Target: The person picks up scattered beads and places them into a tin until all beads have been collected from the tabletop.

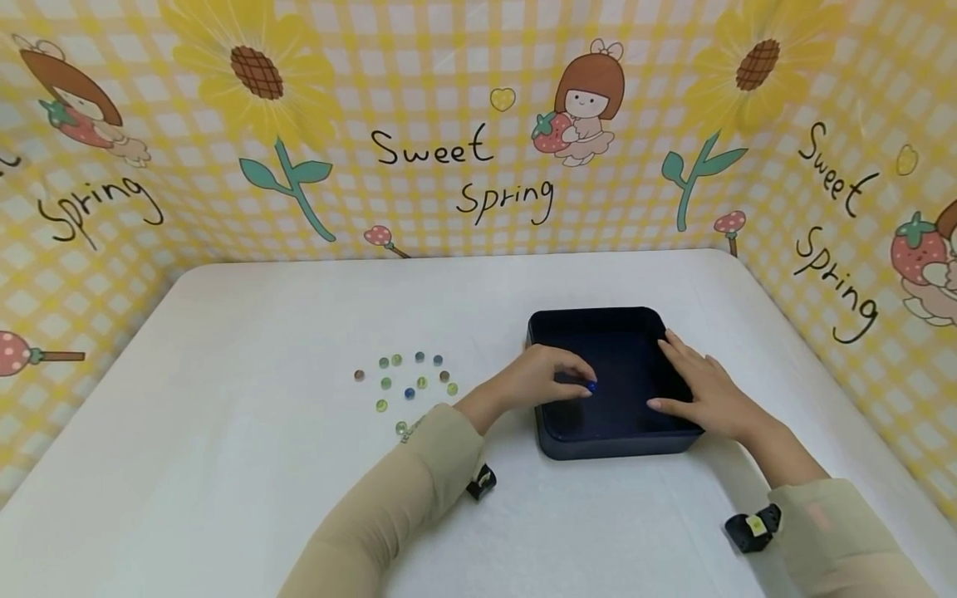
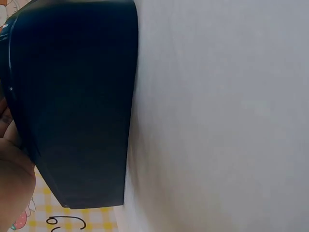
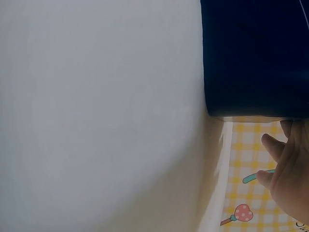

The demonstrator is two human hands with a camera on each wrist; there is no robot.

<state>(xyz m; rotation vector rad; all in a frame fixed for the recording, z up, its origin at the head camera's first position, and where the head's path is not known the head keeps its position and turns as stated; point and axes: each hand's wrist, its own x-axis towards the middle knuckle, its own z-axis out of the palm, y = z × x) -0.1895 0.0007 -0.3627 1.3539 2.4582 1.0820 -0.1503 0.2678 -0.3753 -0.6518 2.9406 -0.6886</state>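
A small blue marble [image 1: 592, 387] is pinched between the thumb and fingertips of my left hand [image 1: 540, 378], inside the walls of a dark blue square box [image 1: 568, 449]. My right hand [image 1: 706, 394] rests at the box's right side, its fingers spread and fairly straight along the rim, the thumb over the inside. In the left wrist view, the box's outer wall [image 2: 82, 106] covers most of my left hand [image 2: 14, 179]. The right wrist view has the right hand's fingers [image 3: 275, 147] beyond the box's end.
Left of the box, several glass marbles [image 1: 385, 383] in green, yellow, blue and brown lie scattered on the white tabletop [image 1: 224, 415]. A yellow checked cloth [image 1: 419, 66] with printed flowers and figures stands around the back and sides. Black wrist devices [image 1: 751, 530] sit by the sleeves.
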